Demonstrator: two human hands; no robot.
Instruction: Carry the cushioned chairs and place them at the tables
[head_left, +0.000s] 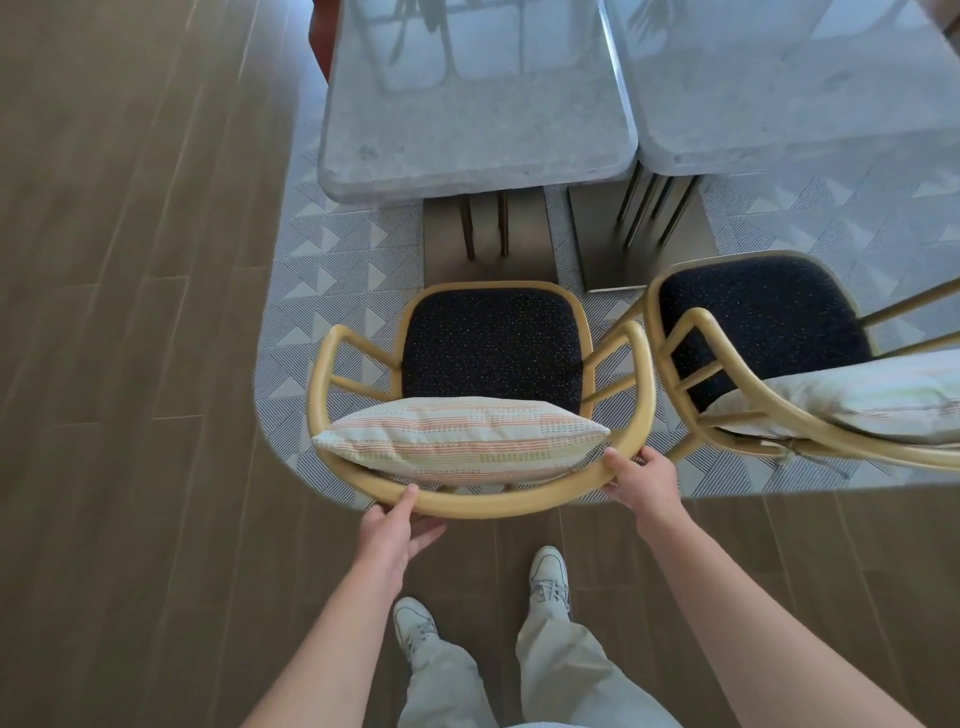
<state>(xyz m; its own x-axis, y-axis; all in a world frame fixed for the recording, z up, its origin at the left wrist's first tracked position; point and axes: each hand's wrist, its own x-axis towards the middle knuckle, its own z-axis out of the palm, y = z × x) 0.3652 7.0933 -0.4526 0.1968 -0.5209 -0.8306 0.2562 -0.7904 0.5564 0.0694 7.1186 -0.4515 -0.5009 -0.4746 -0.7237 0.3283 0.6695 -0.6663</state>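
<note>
floor: wood planks (130, 312) | rug: patterned (grey triangles) (332, 260) | shoes: pale sneakers (549, 571)

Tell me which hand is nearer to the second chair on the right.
The right hand. It grips the back rail of the held chair just beside the second chair; the left hand grips the rail farther away.

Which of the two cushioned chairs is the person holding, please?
The left chair, facing the left table: both hands, left hand and right hand, grip its curved back rail. The right chair stands untouched.
</note>
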